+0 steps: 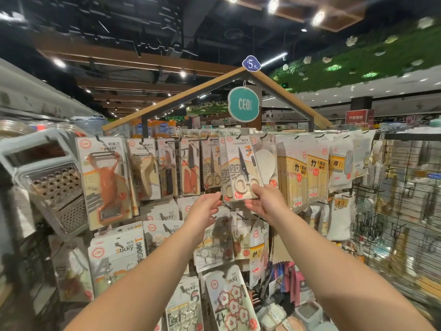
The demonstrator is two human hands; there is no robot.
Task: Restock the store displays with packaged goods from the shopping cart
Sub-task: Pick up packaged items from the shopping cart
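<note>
A carded pack of cream-handled scissors (241,168) hangs in the top row of the peg display, its hole up at a black hook (239,136). My right hand (262,201) pinches the pack's lower right corner, thumb on the front. My left hand (206,210) is raised with straight fingers, its fingertips at the pack's lower left edge. More scissors packs (211,163) hang just to the left, behind it. No shopping cart is in view.
Peeler packs (105,180), knife packs (191,168) and bamboo stick packs (303,177) fill the top row. Sticky hook packs (119,256) hang below. A metal grater (52,187) juts in at left. A wire grid rack (401,211) stands at right. The display's roof-shaped frame (191,91) rises overhead.
</note>
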